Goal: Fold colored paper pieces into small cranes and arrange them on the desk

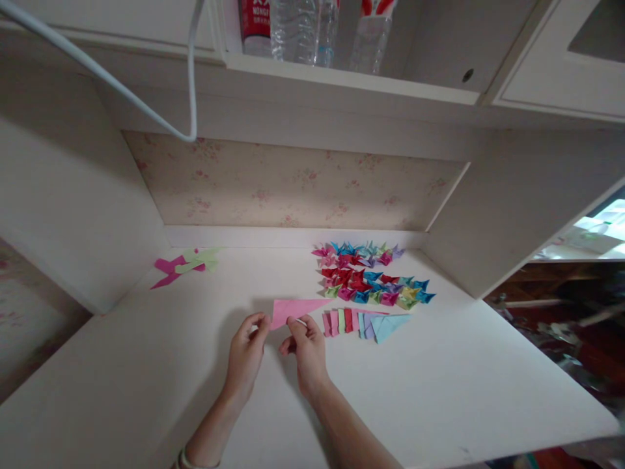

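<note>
A pink paper triangle (pixel 293 309) lies on the white desk (pixel 439 391), its long point aimed right. My left hand (pixel 247 352) pinches its lower left corner with closed fingers. My right hand (pixel 307 345) pinches its bottom edge just to the right, fingers curled together. To the right of my right hand lies a row of folded paper strips (pixel 344 321) beside a light blue paper triangle (pixel 390 324).
Several small folded paper shapes in red, blue, pink and green (pixel 371 277) are grouped behind the strips. Pink and green paper scraps (pixel 185 266) lie at the back left. Plastic bottles (pixel 303 29) stand on a shelf above. A white cable (pixel 190 78) hangs at upper left.
</note>
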### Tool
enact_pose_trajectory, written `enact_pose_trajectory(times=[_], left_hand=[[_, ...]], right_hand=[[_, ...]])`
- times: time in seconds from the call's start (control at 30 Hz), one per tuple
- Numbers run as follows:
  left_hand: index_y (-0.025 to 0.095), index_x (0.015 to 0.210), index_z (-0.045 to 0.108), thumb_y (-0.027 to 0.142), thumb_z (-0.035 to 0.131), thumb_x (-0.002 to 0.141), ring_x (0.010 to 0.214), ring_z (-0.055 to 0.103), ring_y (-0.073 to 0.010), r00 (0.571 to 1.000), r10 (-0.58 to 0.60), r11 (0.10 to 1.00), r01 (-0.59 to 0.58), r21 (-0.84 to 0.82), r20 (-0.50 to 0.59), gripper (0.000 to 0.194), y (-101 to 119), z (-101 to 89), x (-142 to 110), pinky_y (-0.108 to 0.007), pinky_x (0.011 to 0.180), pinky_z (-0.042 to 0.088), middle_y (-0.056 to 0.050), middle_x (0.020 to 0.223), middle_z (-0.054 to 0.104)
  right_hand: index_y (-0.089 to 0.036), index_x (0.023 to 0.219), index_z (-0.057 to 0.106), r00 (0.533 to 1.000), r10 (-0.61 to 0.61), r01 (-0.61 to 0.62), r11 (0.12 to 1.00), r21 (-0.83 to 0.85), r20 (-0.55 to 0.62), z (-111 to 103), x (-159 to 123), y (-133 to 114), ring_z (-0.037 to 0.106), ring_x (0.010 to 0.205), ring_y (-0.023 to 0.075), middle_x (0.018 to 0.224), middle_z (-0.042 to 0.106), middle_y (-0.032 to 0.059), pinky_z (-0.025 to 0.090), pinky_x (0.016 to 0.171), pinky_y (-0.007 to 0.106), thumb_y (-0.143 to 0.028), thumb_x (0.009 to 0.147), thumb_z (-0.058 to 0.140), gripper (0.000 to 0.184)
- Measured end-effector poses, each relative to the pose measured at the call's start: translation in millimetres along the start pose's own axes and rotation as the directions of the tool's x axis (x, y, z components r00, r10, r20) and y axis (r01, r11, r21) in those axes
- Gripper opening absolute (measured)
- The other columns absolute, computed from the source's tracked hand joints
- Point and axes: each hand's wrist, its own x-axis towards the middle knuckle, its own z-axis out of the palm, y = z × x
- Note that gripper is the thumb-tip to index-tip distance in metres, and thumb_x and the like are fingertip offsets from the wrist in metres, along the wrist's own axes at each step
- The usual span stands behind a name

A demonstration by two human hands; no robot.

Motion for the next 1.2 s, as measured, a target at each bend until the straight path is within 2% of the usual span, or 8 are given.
enact_pose_trajectory(times=[0.1,0.2,0.63,1.2], left_hand=[[0.016,0.103,0.059,0.059,0.06,0.07,0.04,0.03,-0.006,0.99,-0.073,0.994,0.081,-0.07,0.12,0.055,-2.1,2.4,0.5,-0.017,0.037,0.021,0.008,0.05,0.041],[0.014,0.099,0.061,0.057,0.061,0.072,0.039,0.027,-0.0057,0.983,-0.082,0.996,0.086,-0.013,0.166,0.051,-2.2,2.8,0.8,-0.017,0.037,0.019,0.009,0.045,0.036],[0.013,0.089,0.066,0.052,0.064,0.071,0.042,0.031,-0.0061,0.989,-0.032,0.999,0.033,-0.006,0.145,0.044,-3.6,0.5,1.3,-0.018,0.039,0.022,0.007,0.049,0.04],[0.012,0.092,0.063,0.05,0.061,0.075,0.045,0.031,-0.0058,0.987,-0.019,1.0,0.019,0.0,0.161,0.042,-8.7,0.6,1.4,-0.017,0.04,0.023,0.005,0.055,0.044]], right_hand=[[-0.019,0.079,0.051,1.0,0.004,-0.004,1.0,0.011,0.005,0.4,0.7,0.5,0.052,0.039,0.0109,0.049,0.051,-0.0072,0.034,0.041,0.021,-0.046,0.072,0.067,0.032],[-0.019,0.081,0.052,1.0,0.003,-0.003,1.0,-0.008,0.016,1.2,0.1,-0.8,0.052,0.039,0.0111,0.049,0.052,-0.0071,0.034,0.041,0.021,-0.045,0.073,0.067,0.03],[-0.018,0.082,0.052,1.0,-0.004,0.004,1.0,-0.021,0.023,1.2,-1.2,0.4,0.052,0.04,0.0109,0.05,0.05,-0.0075,0.036,0.042,0.021,-0.039,0.076,0.065,0.025],[-0.019,0.081,0.047,0.999,-0.006,0.007,0.999,-0.031,0.033,-1.6,0.1,4.0,0.053,0.039,0.0108,0.051,0.049,-0.0082,0.035,0.041,0.02,-0.04,0.077,0.064,0.027]])
